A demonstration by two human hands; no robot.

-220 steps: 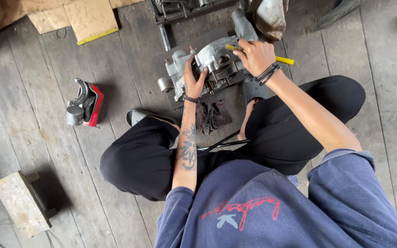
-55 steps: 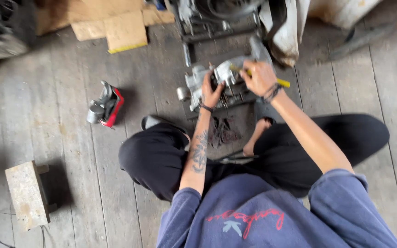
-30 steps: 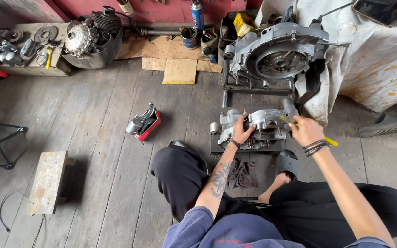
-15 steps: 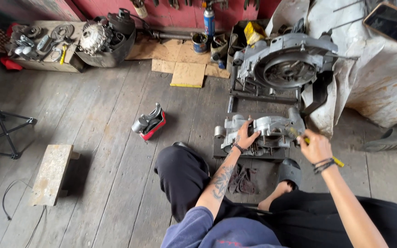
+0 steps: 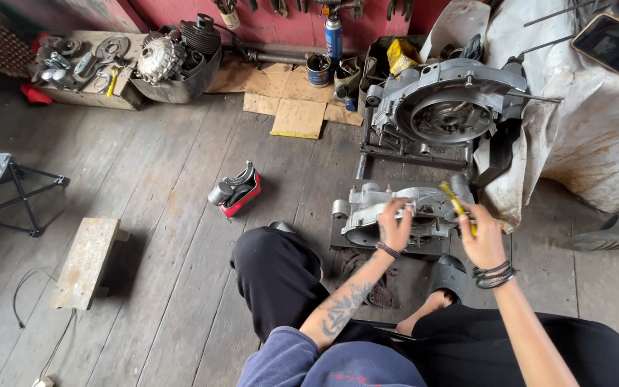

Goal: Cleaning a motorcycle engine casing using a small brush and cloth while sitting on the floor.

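Left hand (image 5: 394, 223) pressed on grey engine casing (image 5: 395, 209), fingers curled over its top. Right hand (image 5: 483, 240) closed around yellow-handled tool (image 5: 456, 205), just beside casing.

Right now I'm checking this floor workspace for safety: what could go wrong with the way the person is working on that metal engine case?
The left hand rests on the engine case while the right hand brings a yellow-handled tool close; a slip might jab the fingers. The case sits on a small dark stand and could perhaps shift under force. The larger engine housing stands just behind and might get bumped.
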